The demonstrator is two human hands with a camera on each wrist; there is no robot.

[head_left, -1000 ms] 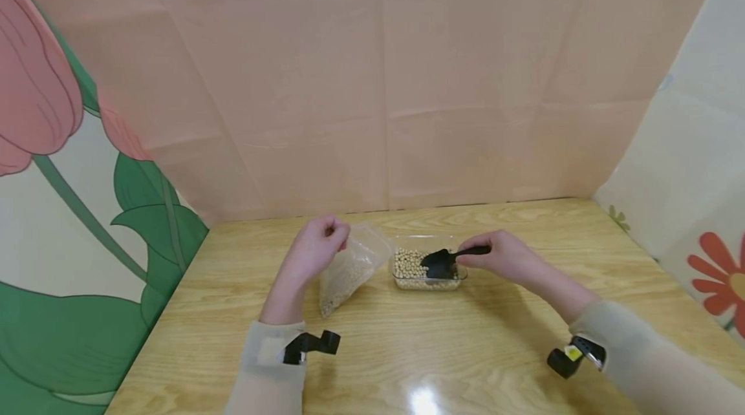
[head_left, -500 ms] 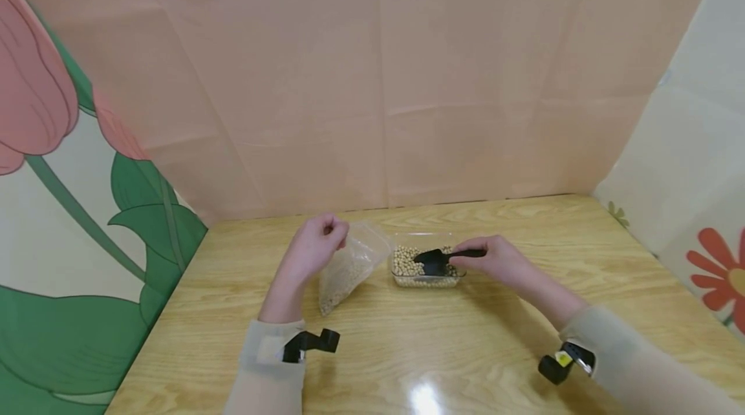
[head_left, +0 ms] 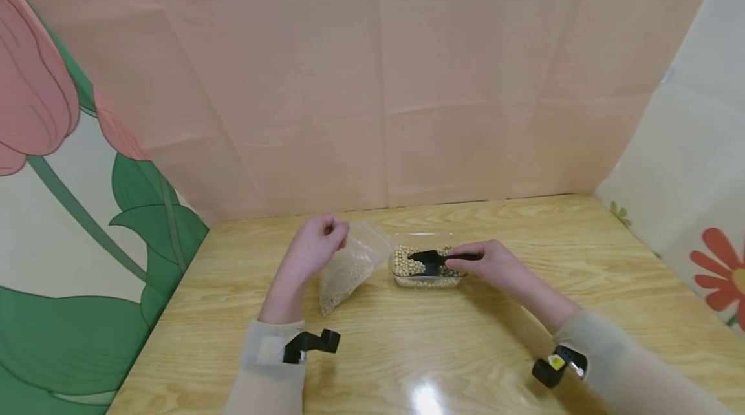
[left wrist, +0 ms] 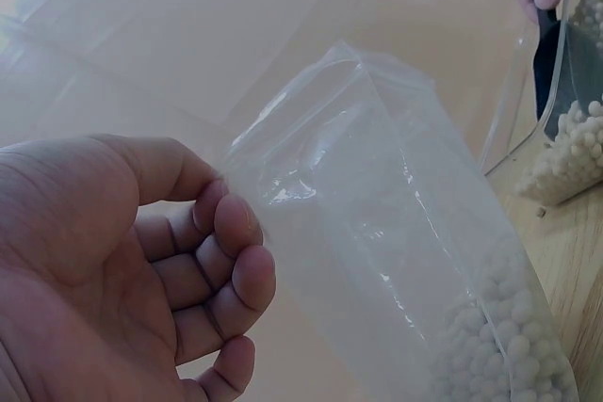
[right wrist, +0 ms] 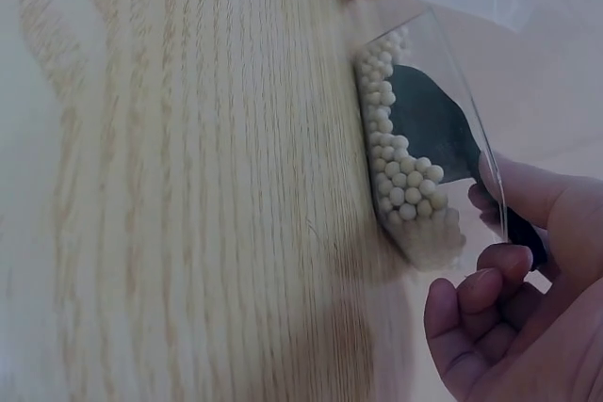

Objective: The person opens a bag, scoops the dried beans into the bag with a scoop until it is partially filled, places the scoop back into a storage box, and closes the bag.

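Observation:
My left hand [head_left: 314, 244] pinches the top edge of a clear zip bag [head_left: 352, 269] between thumb and index finger. Pale round beans [left wrist: 499, 345] fill the bag's lower corner, and its mouth leans toward the right. Beside it stands a clear rectangular container [head_left: 427, 283] partly filled with the same beans [right wrist: 407, 185]. My right hand [head_left: 495, 264] pinches the handle of a small black scoop [head_left: 432, 261]. The scoop's blade lies in the container among the beans, seen through the clear wall in the right wrist view. Some beans lie over the blade's edge.
The wooden table [head_left: 372, 350] runs back to a pink-covered wall [head_left: 378, 79]. Flower-printed panels border it on the left and right. A black camera mount sits on each sleeve.
My right hand has moved slightly left, pushing the scoop further left through the beans and turning it flatter. The left hand and bag have stayed in place.

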